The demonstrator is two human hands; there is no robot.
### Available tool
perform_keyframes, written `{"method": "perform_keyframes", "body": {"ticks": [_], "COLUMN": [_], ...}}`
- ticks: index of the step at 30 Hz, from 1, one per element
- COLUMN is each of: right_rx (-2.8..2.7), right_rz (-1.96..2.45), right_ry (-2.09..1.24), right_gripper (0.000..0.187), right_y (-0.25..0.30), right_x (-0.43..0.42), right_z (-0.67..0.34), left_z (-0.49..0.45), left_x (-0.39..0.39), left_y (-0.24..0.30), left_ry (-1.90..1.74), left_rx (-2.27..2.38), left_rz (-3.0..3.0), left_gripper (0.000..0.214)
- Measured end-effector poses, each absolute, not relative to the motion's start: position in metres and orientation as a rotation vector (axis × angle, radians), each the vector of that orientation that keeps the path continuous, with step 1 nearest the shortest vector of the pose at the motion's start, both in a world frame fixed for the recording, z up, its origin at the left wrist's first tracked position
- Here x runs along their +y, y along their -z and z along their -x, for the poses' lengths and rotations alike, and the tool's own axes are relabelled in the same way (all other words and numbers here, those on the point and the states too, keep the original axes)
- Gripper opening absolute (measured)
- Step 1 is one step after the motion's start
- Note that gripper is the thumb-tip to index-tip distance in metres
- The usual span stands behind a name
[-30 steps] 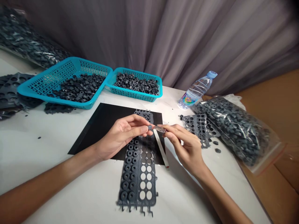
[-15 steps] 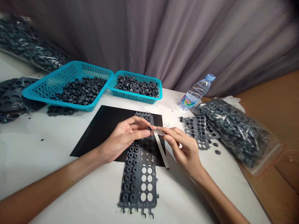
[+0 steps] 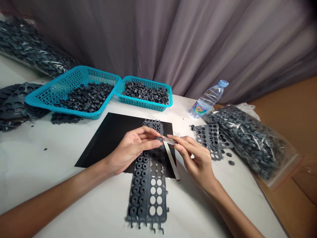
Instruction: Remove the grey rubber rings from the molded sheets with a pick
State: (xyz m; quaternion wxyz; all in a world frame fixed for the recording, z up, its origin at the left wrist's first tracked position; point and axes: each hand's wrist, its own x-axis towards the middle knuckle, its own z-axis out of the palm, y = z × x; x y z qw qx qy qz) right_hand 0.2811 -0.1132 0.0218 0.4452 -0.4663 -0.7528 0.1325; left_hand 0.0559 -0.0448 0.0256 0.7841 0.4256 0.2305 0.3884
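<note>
My left hand pinches a small dark rubber piece between thumb and fingertips; most of it is hidden. My right hand is closed on a small, shiny, flat blade-like tool, whose exact kind I cannot make out. Its tip meets the piece at the left fingertips. Below both hands lies a long black molded rubber sheet, with ring-shaped parts along its left side and round holes along its right. A narrow pale strip rests beside it, partly under the hands.
A black mat lies on the white table. Two blue baskets hold many small black parts. To the right are a water bottle, a punched sheet and a filled plastic bag. Another bag is at far left.
The small piece has turned in my left fingertips and shows less. The tool stays against it in my right hand, and both hands have barely moved.
</note>
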Motion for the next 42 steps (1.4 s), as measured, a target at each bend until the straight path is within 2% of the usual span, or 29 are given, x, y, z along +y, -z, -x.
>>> {"method": "perform_keyframes", "body": {"ticks": [7,15,29,42], "right_rx": [-1.885,-1.889,-1.891,-1.876], "right_rz": [1.153,1.151,1.202,1.196], "right_ry": [-0.325,-0.349,-0.344,-0.355], "right_gripper": [0.038,0.038,0.035,0.034], "right_y": [-0.0219,-0.0206,-0.0228,-0.0225], "right_x": [-0.1128,-0.1111,-0.1097,-0.1098], "right_z": [-0.2838,-0.2879,-0.2878,-0.2880], "left_z": [-0.0555,-0.0511,-0.0512,-0.0526], "left_x": [-0.0447,-0.0418,-0.0441,-0.0410], "left_y": [-0.0261,-0.0190,-0.0233,-0.0241], "left_ry": [-0.838,-0.873,-0.949,-0.947], "left_rx": [0.506,0.568,0.614,0.593], "left_rz": [-0.969,-1.128,-1.242,-1.222], "left_gripper": [0.020,0.034,0.036,0.023]}}
